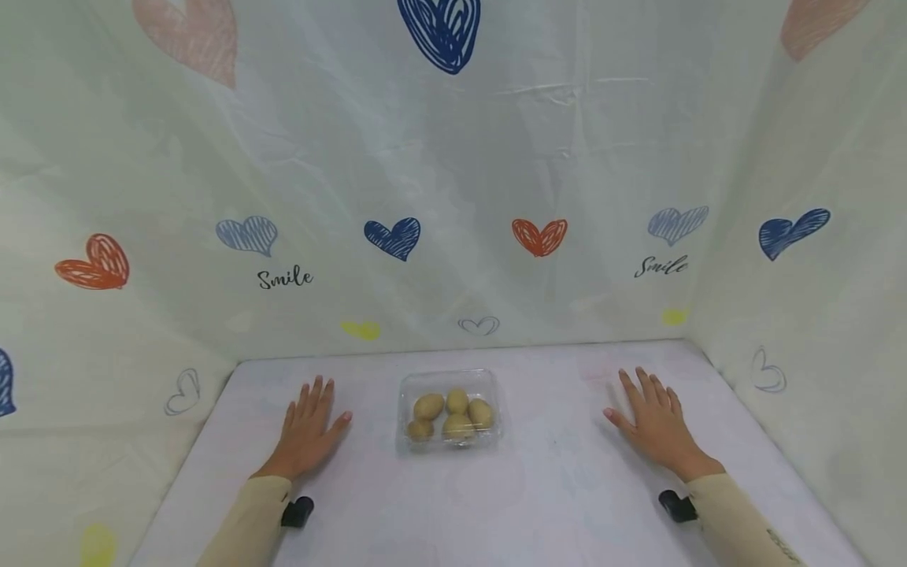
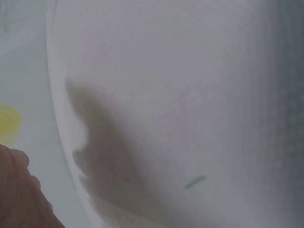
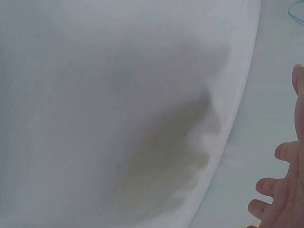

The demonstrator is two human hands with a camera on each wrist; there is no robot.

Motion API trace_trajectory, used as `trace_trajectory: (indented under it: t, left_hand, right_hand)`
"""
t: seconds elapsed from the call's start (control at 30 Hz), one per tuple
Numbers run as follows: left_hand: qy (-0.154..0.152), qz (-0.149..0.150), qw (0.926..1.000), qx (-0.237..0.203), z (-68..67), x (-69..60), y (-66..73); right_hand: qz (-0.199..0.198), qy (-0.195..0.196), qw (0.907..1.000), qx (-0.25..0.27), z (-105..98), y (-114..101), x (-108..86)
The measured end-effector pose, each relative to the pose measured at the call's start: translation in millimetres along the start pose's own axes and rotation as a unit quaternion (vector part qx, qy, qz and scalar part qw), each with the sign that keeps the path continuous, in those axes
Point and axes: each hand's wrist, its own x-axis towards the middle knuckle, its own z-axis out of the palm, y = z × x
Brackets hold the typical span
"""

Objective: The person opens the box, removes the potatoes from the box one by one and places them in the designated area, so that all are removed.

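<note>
A clear plastic box (image 1: 449,379) stands near the back middle of the white table, holding several small yellow-brown potatoes (image 1: 457,426). To its left, my left hand (image 1: 306,431) is held palm down with straight, slightly parted fingers and the thumb out toward the box. On the other side, my right hand (image 1: 653,425) is likewise palm down, its fingers straight and spread. Both hands are apart from the box and hold nothing. In the left wrist view only part of the left hand (image 2: 19,194) shows, at the lower left. The right wrist view has the right hand (image 3: 285,190) along its right edge.
The white table (image 1: 453,512) ends at the back against a pale curtain (image 1: 453,173) printed with hearts and the word Smile. The curtain also runs along both sides. A black wrist device (image 1: 298,512) sits at the left cuff, another black device (image 1: 678,506) at the right cuff.
</note>
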Motion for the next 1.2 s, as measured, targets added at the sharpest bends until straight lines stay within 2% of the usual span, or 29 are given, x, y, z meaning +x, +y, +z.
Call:
trace_trajectory:
  t: [0.47, 0.87, 1.2]
  left_hand:
    - [0.003, 0.03, 0.9994, 0.017, 11.0, 3.4, 9.5]
    - [-0.013, 0.05, 0.9986, 0.015, 16.6, -4.3, 37.3]
    - [-0.03, 0.092, 0.9952, 0.011, 22.4, -7.7, 50.2]
  right_hand:
    - [-0.039, 0.016, 0.999, -0.011, 11, -29, 3.8]
    - [-0.069, 0.005, 0.9976, -0.004, 23, -65, 4.9]
    - [-0.09, -0.012, 0.9958, 0.013, 34, -97, 6.0]
